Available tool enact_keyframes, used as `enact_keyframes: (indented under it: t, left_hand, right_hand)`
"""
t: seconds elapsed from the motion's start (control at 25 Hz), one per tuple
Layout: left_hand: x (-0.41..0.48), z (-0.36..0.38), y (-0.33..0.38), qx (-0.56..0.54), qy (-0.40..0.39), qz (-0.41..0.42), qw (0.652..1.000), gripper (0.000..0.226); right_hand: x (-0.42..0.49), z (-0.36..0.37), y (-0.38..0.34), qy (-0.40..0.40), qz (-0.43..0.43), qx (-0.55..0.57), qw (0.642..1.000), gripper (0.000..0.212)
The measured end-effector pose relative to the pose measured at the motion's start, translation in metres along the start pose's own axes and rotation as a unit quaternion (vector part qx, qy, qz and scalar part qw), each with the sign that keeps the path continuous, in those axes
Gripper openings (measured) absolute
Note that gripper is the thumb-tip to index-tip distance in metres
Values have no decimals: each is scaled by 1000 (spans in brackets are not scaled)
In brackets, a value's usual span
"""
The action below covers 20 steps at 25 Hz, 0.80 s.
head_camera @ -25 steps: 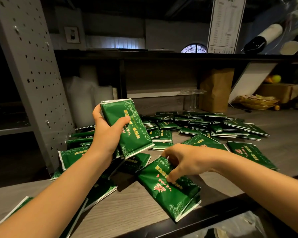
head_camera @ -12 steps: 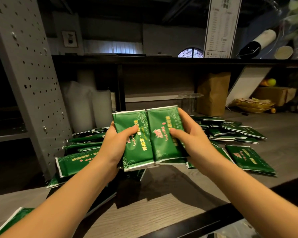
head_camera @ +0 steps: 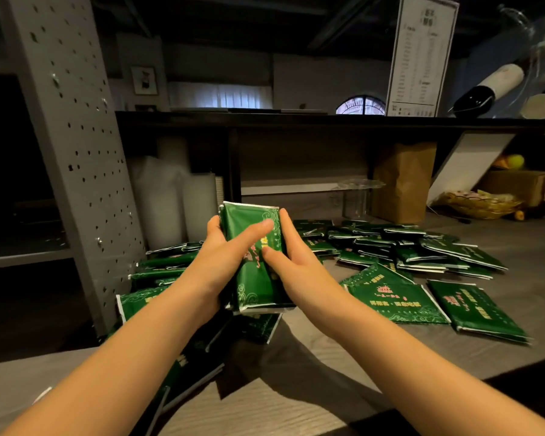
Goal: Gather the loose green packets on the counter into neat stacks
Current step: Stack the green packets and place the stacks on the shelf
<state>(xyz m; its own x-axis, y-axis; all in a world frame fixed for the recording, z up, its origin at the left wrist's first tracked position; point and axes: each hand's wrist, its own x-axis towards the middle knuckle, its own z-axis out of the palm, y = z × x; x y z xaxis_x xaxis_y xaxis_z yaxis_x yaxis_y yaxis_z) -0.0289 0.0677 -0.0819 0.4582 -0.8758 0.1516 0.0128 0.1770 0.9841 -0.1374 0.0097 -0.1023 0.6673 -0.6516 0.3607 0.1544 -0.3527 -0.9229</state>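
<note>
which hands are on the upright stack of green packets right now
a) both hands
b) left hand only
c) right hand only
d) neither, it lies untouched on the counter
a, the stack of packets is gripped from both sides, the left hand and the right hand each with a thumb across its front.

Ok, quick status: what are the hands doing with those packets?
Left hand and right hand grip one stack above the counter. Loose packets scattered left and right. Nothing blocking.
</note>
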Motion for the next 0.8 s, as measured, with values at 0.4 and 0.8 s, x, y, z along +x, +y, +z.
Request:
enact_keyframes:
  t: [0.4,0.8]
  left_hand:
    - [23,-16,29,55,6,44,997,47]
    - [-77,-85,28,16,151,113,982,46]
  right_hand:
    - [14,-14,-12,-2,-61,32,998,36]
    - [-18,43,-1,-163,13,-175,971,22]
